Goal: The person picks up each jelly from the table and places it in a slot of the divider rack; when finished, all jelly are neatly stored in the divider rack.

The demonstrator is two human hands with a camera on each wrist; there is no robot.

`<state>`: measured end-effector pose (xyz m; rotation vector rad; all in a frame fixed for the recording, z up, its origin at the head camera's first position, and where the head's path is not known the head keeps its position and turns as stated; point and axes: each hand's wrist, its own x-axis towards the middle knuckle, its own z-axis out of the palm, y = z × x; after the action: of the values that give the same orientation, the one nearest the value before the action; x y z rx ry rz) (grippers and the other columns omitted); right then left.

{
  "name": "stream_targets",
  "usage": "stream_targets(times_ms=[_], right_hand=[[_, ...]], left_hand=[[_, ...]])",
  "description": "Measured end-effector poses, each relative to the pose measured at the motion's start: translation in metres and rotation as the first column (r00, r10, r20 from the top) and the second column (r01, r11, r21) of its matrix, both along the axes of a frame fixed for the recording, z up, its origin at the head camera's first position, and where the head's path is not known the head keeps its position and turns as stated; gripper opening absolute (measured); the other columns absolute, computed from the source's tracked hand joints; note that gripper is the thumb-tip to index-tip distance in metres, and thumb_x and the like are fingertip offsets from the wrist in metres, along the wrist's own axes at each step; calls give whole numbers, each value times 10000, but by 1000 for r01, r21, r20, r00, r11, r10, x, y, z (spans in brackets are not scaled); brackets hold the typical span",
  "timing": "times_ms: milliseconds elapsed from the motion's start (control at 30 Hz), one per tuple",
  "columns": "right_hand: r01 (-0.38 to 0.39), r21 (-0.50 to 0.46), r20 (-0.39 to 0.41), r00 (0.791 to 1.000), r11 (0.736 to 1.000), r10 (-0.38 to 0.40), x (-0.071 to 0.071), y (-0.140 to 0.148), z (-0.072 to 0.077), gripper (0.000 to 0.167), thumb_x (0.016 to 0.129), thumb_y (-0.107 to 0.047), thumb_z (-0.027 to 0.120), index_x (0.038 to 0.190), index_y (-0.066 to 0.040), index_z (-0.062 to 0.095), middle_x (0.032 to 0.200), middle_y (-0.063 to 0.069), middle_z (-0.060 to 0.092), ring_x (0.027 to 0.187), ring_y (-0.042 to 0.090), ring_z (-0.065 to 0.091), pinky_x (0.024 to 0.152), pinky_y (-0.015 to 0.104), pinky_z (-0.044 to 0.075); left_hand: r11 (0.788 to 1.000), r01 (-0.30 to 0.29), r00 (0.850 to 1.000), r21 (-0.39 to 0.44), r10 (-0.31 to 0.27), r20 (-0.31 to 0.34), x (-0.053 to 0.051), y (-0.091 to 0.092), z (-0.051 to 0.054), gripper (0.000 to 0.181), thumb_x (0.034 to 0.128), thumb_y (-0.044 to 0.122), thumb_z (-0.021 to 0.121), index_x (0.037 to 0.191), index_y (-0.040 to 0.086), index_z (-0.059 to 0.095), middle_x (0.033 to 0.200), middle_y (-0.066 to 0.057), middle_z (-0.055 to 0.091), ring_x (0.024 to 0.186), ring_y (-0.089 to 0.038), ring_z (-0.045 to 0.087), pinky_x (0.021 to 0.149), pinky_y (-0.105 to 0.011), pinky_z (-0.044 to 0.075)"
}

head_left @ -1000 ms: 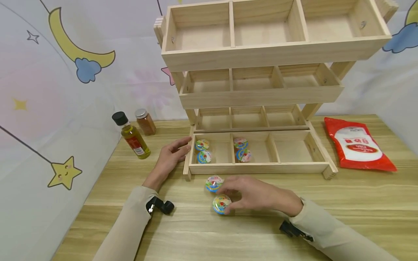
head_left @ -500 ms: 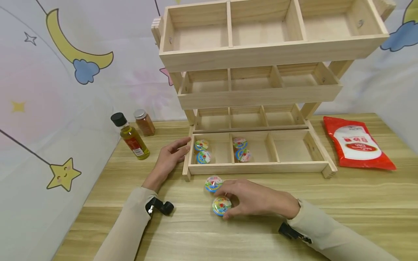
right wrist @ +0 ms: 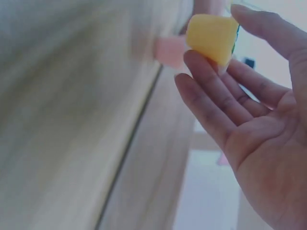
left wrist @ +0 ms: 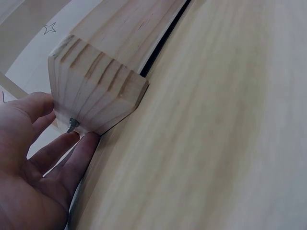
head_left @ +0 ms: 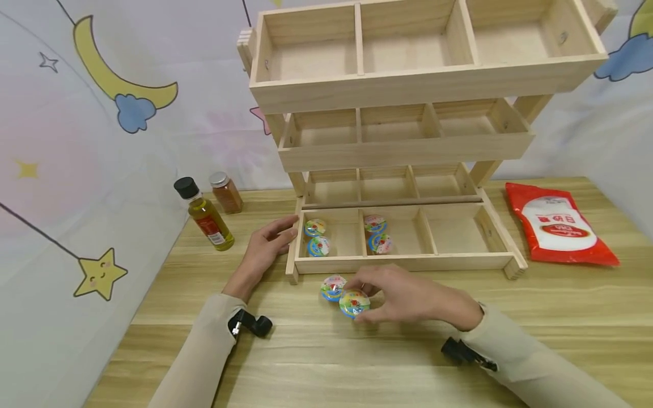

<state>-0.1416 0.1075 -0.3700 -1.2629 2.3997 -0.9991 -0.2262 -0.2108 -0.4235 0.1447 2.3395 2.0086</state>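
Observation:
In the head view my right hand (head_left: 410,293) pinches a yellow jelly cup (head_left: 354,305) between thumb and fingers. The right wrist view shows this yellow cup (right wrist: 208,37) held off the table, its lid towards the thumb. Beside it a pink jelly cup (head_left: 332,288) stands on the table, in front of the wooden shelf rack (head_left: 408,263). My left hand (head_left: 262,247) rests at the rack's lower left corner. In the left wrist view its fingertips touch the wooden end piece (left wrist: 96,86), near a protruding screw (left wrist: 72,125).
Two jelly cups (head_left: 318,246) sit in the bottom tier's left compartment, two more cups (head_left: 380,243) in its middle one. Left of the rack stand an oil bottle (head_left: 209,218) and a spice jar (head_left: 227,192). A red and white bag (head_left: 561,226) lies to the right.
My right hand has taken hold of the yellow jelly cup and lifted it, moving slightly towards the rack. The left hand has stayed at the rack's corner.

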Motion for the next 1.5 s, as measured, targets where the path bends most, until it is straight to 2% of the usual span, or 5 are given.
stream_targets(times_ms=[100, 333, 667, 1033, 1500], right_hand=[[50, -15, -39, 998, 999, -51, -6, 9, 7, 417, 912, -210, 877, 1265, -64, 709, 1121, -50, 721, 996, 128, 698, 905, 329, 603], [206, -70, 1, 979, 976, -206, -29, 33, 25, 421, 927, -209, 864, 1288, -61, 707, 1195, 3, 725, 1021, 161, 694, 937, 405, 605], [411, -82, 7, 911, 908, -412, -66, 68, 33, 479, 932, -150, 851, 1341, 22, 671, 1138, 110, 724, 1058, 270, 684, 962, 471, 590], [521, -46, 13, 854, 853, -521, -82, 93, 27, 488, 978, -190, 803, 1394, 15, 651, 1273, 200, 689, 1155, 347, 647, 1007, 524, 561], [590, 26, -22, 807, 807, -590, -90, 123, 21, 589, 983, -323, 784, 1434, 17, 616, 1331, 243, 672, 1200, 421, 651, 1012, 578, 540]], left_hand=[[1000, 13, 1000, 13, -13, 3, 0, 1, -1, 453, 1077, 172, 666, 1500, 25, 599, 1504, -184, 579, 1228, -240, 645, 908, -268, 606], [1000, 8, 1000, 8, -8, 4, -1, 1, -1, 450, 1077, 183, 669, 1498, 37, 606, 1497, -183, 585, 1215, -236, 654, 900, -265, 608], [1000, 7, 1000, -4, -7, 8, 0, -1, -1, 458, 1073, 202, 677, 1499, 47, 608, 1510, -167, 578, 1255, -282, 631, 901, -265, 608], [1000, 0, 1000, -17, 0, 2, 0, -1, 0, 469, 1065, 226, 692, 1496, 58, 615, 1511, -145, 582, 1267, -272, 622, 907, -271, 607], [1000, -6, 1000, -7, 6, 6, 0, 0, 0, 464, 1067, 202, 687, 1499, 50, 608, 1507, -152, 582, 1241, -244, 638, 915, -271, 604]])
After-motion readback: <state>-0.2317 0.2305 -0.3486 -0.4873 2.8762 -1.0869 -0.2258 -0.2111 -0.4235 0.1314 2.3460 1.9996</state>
